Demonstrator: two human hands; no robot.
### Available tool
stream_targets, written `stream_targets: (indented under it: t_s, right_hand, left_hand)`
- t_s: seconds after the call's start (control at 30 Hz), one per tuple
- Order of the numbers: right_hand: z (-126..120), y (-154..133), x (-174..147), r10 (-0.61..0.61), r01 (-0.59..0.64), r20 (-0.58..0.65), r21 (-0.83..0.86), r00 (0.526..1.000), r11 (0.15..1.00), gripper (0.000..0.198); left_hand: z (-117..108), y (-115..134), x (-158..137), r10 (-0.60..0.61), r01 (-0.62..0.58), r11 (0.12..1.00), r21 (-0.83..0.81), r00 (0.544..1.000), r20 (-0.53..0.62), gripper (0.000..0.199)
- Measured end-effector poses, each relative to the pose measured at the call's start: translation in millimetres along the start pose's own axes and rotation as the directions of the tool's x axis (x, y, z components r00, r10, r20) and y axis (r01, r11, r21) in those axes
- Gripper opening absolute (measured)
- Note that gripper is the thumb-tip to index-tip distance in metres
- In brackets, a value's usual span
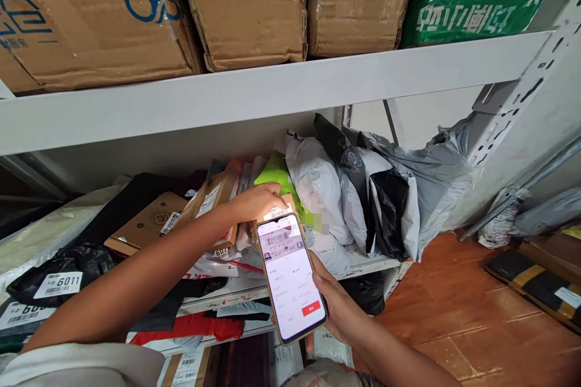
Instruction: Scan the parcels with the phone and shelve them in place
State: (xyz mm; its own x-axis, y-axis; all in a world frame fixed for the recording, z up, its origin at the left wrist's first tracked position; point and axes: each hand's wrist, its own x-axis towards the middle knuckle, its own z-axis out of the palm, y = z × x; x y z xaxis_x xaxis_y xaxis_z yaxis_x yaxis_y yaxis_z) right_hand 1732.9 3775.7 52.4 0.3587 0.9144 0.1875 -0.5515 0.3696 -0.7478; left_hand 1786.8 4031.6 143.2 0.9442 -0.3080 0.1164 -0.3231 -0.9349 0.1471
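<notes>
My right hand (336,305) is wrapped round a smartphone (293,281), held upright in front of the lower shelf. On its lit screen are a barcode picture with letters and a red button. Reaching over from the left, my left hand (258,201) has its fingers closed on the top edge of a small brown parcel (287,201) with a white barcode label. The phone hides most of that parcel. Close to the left hand are a taped cardboard box (211,201) and a bright green bag (278,174).
Grey, white and black mailing bags (318,175) stand packed at the shelf's right. A flat brown box (145,224) and a black parcel labelled 6011 (59,284) lie left. A white shelf beam (272,97) crosses above, under large cartons (245,6). Parcels (535,284) lie on the floor.
</notes>
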Motion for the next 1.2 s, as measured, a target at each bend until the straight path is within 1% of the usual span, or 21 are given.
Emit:
stream_targets:
  t_s: [0.17, 0.27, 0.37, 0.47, 0.53, 0.67, 0.8, 1.03, 1.2]
  right_hand:
    - [0.6, 0.8, -1.7, -0.005, 0.005, -0.012, -0.008, 1.000, 1.000, 0.067]
    - [0.5, -0.2, -2.2, 0.000, -0.001, -0.028, -0.010, 1.000, 1.000, 0.072]
    - [0.7, -1.5, -2.9, -0.008, 0.008, -0.018, -0.003, 1.000, 1.000, 0.070]
    - [0.1, -0.6, -3.7, -0.006, 0.006, 0.000, 0.002, 1.000, 1.000, 0.066]
    - [-1.1, 1.5, -4.2, 0.005, -0.005, -0.009, -0.011, 1.000, 1.000, 0.064]
    - [-3.0, 4.4, -6.6, 0.019, -0.020, -0.040, -0.035, 0.999, 0.999, 0.068]
    - [0.7, -0.7, -10.1, 0.021, -0.022, -0.026, -0.039, 0.999, 0.999, 0.067]
    - [8.6, -6.5, -17.0, 0.034, -0.035, -0.009, -0.013, 0.999, 0.999, 0.074]
    - [11.3, -4.9, -19.1, 0.019, -0.019, -0.015, 0.013, 1.000, 1.000, 0.081]
  left_hand:
    - [-9.6, 8.2, 0.9, 0.037, -0.045, 0.993, 0.108, 0.996, 0.076, 0.026]
    - [-13.3, 12.7, 0.4, 0.035, -0.048, 0.989, 0.139, 0.995, 0.098, 0.026]
    - [-15.4, 16.5, -0.7, 0.016, -0.035, 0.987, 0.155, 0.993, 0.121, 0.025]
    - [-15.3, 17.5, -0.7, 0.012, -0.033, 0.985, 0.171, 0.993, 0.120, 0.024]
    - [-14.4, 16.6, 0.3, 0.027, -0.047, 0.981, 0.188, 0.994, 0.109, 0.021]
    - [-14.3, 15.5, 2.5, 0.040, -0.064, 0.968, 0.244, 0.994, 0.105, 0.017]
    - [-17.5, 19.9, 2.8, 0.016, -0.047, 0.963, 0.267, 0.993, 0.117, 0.014]
    - [-23.5, 30.1, 2.0, -0.011, -0.034, 0.949, 0.312, 0.990, 0.141, 0.018]
    - [-23.4, 28.4, 1.4, -0.007, -0.038, 0.940, 0.340, 0.991, 0.132, 0.020]
